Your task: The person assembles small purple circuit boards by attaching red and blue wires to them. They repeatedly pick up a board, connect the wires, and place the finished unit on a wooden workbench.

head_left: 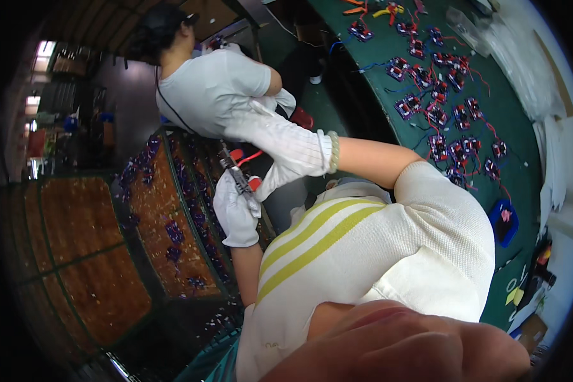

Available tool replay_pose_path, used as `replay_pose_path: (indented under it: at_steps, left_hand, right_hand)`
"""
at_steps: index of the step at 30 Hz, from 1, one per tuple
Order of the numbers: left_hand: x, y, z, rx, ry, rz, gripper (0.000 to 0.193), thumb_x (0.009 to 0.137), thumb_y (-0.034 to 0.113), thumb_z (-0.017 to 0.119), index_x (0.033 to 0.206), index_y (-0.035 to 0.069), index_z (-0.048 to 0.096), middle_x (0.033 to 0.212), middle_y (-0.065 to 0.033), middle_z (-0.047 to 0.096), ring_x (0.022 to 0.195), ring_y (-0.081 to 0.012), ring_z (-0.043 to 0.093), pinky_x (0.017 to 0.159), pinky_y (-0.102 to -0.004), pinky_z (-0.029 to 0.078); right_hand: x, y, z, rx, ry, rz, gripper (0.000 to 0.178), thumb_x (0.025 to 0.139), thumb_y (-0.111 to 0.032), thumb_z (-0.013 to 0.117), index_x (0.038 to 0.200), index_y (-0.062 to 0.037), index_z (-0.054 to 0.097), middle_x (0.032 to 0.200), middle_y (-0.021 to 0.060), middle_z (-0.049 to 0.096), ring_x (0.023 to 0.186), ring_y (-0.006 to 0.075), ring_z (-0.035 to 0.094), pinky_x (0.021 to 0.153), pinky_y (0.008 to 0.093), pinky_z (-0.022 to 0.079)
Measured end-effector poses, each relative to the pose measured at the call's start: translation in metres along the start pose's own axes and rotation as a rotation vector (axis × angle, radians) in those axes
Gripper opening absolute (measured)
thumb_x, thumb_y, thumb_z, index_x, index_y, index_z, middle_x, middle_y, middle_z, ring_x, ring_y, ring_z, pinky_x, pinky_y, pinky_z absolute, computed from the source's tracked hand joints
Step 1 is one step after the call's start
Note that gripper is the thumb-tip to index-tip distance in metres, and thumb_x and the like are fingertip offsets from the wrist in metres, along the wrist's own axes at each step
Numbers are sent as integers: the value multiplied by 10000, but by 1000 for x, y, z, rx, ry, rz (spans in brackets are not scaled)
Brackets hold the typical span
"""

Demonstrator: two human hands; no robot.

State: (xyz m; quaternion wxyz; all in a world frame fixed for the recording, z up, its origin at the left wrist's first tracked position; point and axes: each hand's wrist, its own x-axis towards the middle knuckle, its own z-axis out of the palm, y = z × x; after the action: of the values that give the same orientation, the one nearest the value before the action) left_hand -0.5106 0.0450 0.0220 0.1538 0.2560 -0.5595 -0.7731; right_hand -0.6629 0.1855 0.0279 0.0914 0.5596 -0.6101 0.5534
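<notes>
Both my hands wear white gloves and meet at a small circuit board (236,176), tilted so that it shows nearly edge-on. It carries red parts, and a short red wire stands off it. My left hand (237,213) grips the board from below, fingers closed round its lower end. My right hand (293,151), with a beaded bracelet at the wrist, comes over from the right. Its lower fingertips close on the board beside a red part, while its upper fingers blend into the white shirt behind.
A person in a white shirt (213,89) sits just beyond my hands. Brown rack trays (156,223) with dark blue boards stand at left. On the green table (388,127) at right lie several wired boards (436,114), pliers (388,11) and a blue container (504,223).
</notes>
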Motion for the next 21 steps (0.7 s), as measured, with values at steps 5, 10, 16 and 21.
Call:
replay_pose_path:
  at_steps: [5,10,16,21]
  left_hand:
    - [19,-1,-6,-460,-365,-251,355,1006,205,380,1281,-8,450,904,-201,604,386,-81,416,329,-193,342]
    - [36,-9,-32,-895,-168,-507,330,1020,197,300,1084,-75,475,737,-193,558,349,-62,366,290,-187,371]
    - [59,-42,-35,-797,-351,-631,339,1016,221,357,1216,-35,452,956,-202,596,593,-123,540,519,-259,530]
    - [62,-63,-44,-713,-167,-688,581,1001,409,363,1350,-55,341,1425,-241,345,1341,-398,309,1103,-520,284]
  right_hand:
    - [-50,55,13,132,-308,53,313,823,-329,695,998,-80,619,840,63,642,794,201,638,778,388,490]
    - [-60,33,-9,593,-548,806,377,900,-418,593,989,-52,625,805,36,601,685,119,569,548,288,479]
    - [-72,44,-54,495,-406,802,272,922,-304,572,1018,-55,628,842,17,627,702,104,610,547,258,502]
    - [-86,113,-128,-32,31,805,206,936,-170,503,1042,-26,606,931,43,656,734,108,597,642,256,500]
